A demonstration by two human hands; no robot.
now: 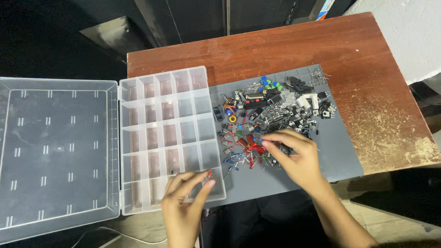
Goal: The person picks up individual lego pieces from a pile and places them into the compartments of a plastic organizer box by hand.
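Both hands in view, bare, no gloves, coming in from bottom edge. Left hand [183, 202] sits low and centre-left, back of hand up toward camera, wrist roughly straight, forearm mostly out of frame. Its thumb and index finger are pinched together at the tips, other fingers loosely curled alongside. Right hand [294, 154] is further fwd and to the right, forearm running diagonally from bottom-right corner, wrist bent slightly inward. Palm faces down, fingers [271, 139] stretched leftward and slightly spread, tips lowered, thumb tucked under so can't tell what it touches. Hands near each other but apart, not crossing.
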